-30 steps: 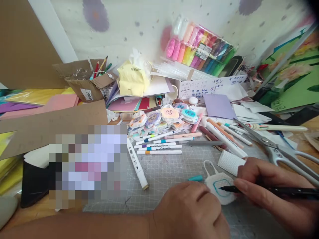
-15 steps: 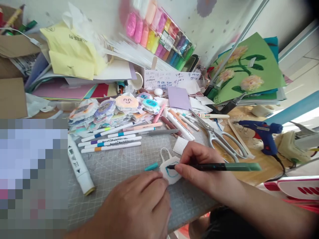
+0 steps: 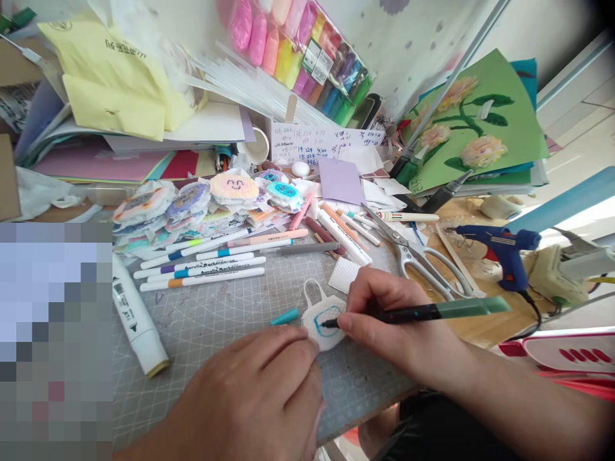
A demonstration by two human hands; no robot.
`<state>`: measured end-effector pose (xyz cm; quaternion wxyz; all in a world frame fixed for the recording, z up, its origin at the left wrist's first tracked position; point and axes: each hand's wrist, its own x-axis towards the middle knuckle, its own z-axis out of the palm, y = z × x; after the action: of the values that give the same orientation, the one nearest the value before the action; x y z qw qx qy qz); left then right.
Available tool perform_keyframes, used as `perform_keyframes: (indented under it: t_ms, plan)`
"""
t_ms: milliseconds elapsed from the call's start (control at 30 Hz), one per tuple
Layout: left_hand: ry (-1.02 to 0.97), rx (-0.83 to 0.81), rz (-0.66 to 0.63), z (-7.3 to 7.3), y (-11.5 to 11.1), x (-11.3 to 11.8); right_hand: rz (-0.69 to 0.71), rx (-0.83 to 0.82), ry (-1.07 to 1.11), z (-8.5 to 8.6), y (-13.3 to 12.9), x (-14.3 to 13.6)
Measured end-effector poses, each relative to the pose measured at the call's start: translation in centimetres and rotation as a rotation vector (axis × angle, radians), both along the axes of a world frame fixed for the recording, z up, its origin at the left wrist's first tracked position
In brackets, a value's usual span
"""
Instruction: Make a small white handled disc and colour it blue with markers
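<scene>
My right hand point(image 3: 391, 320) grips a black marker point(image 3: 408, 314) with a green rear end. Its tip touches a small white bag-shaped piece point(image 3: 321, 339) with a loop handle, inside a blue outline drawn on its face. With curled fingers my left hand point(image 3: 269, 384) holds the lower left edge of this piece; the fingertips are partly hidden. A teal pen cap point(image 3: 285, 316) lies just left of the piece. Behind it, near my right hand, sits a folded white textured tissue point(image 3: 344, 274).
Several white markers point(image 3: 206, 275) and one thick marker point(image 3: 139, 326) lie on the grey cutting mat point(image 3: 192, 314). Scissors point(image 3: 423, 256) and a blue glue gun point(image 3: 504, 246) are at the right. Behind are decorated paper pieces point(image 3: 234, 187) and bagged coloured clay point(image 3: 298, 51).
The view has shifted slightly, moving the scene a little left and up. The pen tip sits a little differently within the blue outline. Both hands keep their holds.
</scene>
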<state>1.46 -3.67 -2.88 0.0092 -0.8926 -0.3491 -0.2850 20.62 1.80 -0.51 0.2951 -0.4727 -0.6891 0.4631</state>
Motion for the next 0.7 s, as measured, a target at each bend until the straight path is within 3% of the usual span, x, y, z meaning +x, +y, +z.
perform_keyframes:
  t_ms: [200, 400, 533, 700]
  plan:
    - [0.016, 0.004, 0.024, 0.48, -0.3, 0.07, -0.041, 0.062, -0.025, -0.26, 0.03, 0.06]
    - [0.023, -0.025, 0.025, 0.03, -0.03, 0.04, -0.028, 0.039, -0.011, -0.37, -0.12, -0.06]
    - [-0.017, 0.048, -0.002, -0.18, 0.37, 0.24, -0.045, 0.071, -0.053, -0.43, -0.12, -0.28]
    - [0.017, -0.005, 0.017, 0.08, -0.1, 0.14, -0.102, 0.088, -0.061, -0.37, -0.01, -0.06]
